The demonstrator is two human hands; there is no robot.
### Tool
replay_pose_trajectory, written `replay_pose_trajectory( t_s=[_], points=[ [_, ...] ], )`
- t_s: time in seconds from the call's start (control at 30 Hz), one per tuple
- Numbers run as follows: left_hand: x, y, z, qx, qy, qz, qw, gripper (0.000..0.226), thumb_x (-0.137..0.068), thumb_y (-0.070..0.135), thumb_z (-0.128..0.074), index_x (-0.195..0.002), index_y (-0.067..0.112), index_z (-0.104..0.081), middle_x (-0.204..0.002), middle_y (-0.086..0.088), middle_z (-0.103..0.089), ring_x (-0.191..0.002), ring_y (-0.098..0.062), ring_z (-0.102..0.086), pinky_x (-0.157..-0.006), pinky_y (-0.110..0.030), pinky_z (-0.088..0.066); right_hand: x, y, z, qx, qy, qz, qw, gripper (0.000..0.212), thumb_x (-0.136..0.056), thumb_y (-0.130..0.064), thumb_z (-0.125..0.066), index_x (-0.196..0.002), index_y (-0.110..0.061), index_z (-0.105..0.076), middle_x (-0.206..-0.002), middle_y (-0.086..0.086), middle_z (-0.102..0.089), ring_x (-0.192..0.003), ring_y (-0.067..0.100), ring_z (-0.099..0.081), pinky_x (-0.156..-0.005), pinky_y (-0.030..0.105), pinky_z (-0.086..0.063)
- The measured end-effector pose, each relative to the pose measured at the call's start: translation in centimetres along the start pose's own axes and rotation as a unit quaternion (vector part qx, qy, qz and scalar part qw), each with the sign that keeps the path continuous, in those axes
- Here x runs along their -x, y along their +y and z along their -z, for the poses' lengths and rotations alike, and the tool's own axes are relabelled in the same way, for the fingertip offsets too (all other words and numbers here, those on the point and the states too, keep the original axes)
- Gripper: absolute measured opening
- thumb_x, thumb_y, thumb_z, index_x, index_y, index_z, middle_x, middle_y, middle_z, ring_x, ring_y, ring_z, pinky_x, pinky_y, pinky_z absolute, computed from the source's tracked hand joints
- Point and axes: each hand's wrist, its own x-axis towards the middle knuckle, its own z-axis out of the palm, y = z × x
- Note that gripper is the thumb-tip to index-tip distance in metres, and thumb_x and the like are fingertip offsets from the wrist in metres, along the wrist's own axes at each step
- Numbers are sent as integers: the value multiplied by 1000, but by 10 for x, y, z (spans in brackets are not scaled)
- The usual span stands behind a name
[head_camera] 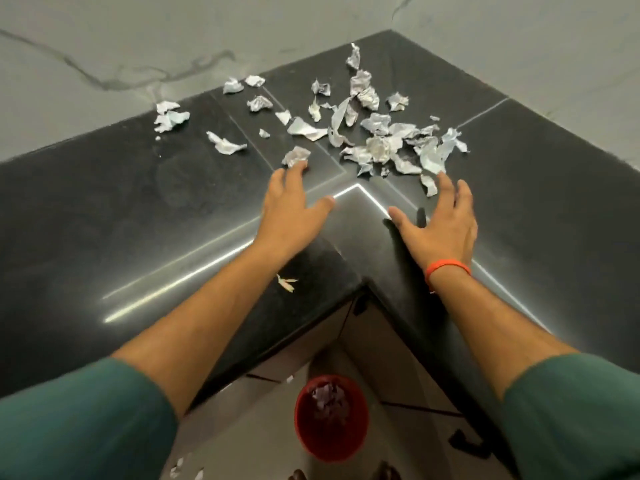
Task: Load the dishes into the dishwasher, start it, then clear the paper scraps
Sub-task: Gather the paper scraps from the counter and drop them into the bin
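1. Presently: clearing step, judging by paper scraps (377,140) strewn on the bench (104,202) just beyond both hands.
2. Left hand (289,206): spread wide, fingertips touching one scrap.
3. Right hand (440,223): spread wide, empty.
4. Next: gather scraps inward, likely for the red bin (330,420) below.

Premises: a home kitchen. Evidence: an L-shaped polished black stone counter (104,209) set into a corner, marble-patterned wall tiles (121,46) behind it, pale cabinet fronts (304,344) beneath, and a tiled floor (249,420) carrying a small red bin (330,427).
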Motion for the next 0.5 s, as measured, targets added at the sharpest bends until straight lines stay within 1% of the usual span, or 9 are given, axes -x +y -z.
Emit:
replay_pose_trajectory(
  t_s=[0.03, 0.07, 0.13, 0.23, 0.3, 0.33, 0.37, 0.43, 0.5],
  points=[
    [-14, -4, -3, -10, -5, 20, 1000, 80, -89, 47, -63, -156, 28, -23, -164, -11, -11, -152, -28, -16, -123, -42, -19, -4, -2, -1, 10, 1, 0, 1000, 97, -74, -77, -61, -153, -33, -24, -162, 8, -19, -146, 30, -27, -119, 47, -26],
    [-25, -9, -6, -19, -4, 37, 999, 84, -89, 48, -64, -157, 28, -19, -165, -13, -6, -154, -30, -11, -124, -45, -16, -6, -5, -2, 18, 2, 1, 1000, 100, -73, -80, -59, -153, -33, -22, -162, 8, -19, -147, 29, -27, -119, 47, -26],
    [-47, -14, -15, -50, 9, 31, 998, 87, -90, 49, -64, -158, 25, -16, -165, -15, -8, -153, -29, -9, -125, -44, -13, -14, -6, -4, 30, 5, -3, 1000, 104, -71, -84, -57, -154, -33, -19, -162, 9, -20, -147, 29, -27, -119, 48, -27],
    [-64, -15, -36, -121, 33, -27, 992, 79, -91, 52, -59, -155, 22, -24, -160, -9, -26, -151, -28, -19, -124, -48, -14, -27, -5, -8, 25, 4, -16, 1000, 106, -69, -88, -53, -154, -35, -18, -163, 7, -20, -146, 29, -29, -119, 47, -27],
    [-68, -8, -50, -122, 31, -98, 987, 68, -94, 54, -52, -152, 23, -32, -155, -1, -38, -145, -24, -33, -121, -50, -21, -38, -6, -11, -1, 17, -24, 1000, 100, -73, -88, -47, -154, -35, -20, -163, 5, -21, -147, 25, -29, -119, 45, -26],
    [-68, -5, -56, -125, 12, -145, 981, 67, -96, 57, -48, -153, 25, -32, -155, 1, -40, -144, -22, -36, -120, -49, -25, -45, -6, -13, -19, 27, -28, 999, 96, -76, -87, -44, -154, -34, -22, -162, 5, -22, -147, 23, -29, -118, 45, -26],
    [-67, -2, -60, -128, -15, -189, 973, 68, -97, 60, -45, -155, 28, -28, -157, 2, -38, -145, -20, -36, -120, -48, -27, -51, -7, -15, -32, 36, -31, 998, 93, -79, -86, -42, -154, -33, -23, -162, 4, -23, -147, 22, -28, -118, 45, -26],
    [-68, -1, -67, -133, -53, -235, 961, 73, -96, 66, -41, -158, 36, -17, -164, 0, -26, -151, -19, -26, -121, -47, -27, -61, -7, -18, -37, 48, -29, 998, 91, -81, -85, -39, -154, -33, -24, -162, 3, -24, -147, 21, -28, -117, 44, -26],
    [-81, -1, -72, -146, -44, -219, 964, 77, -94, 71, -39, -159, 40, -10, -168, -3, -14, -154, -21, -15, -123, -47, -23, -76, -5, -22, -28, 54, -27, 998, 91, -81, -86, -37, -153, -31, -25, -162, 3, -24, -146, 20, -29, -116, 45, -27]
  ],
)
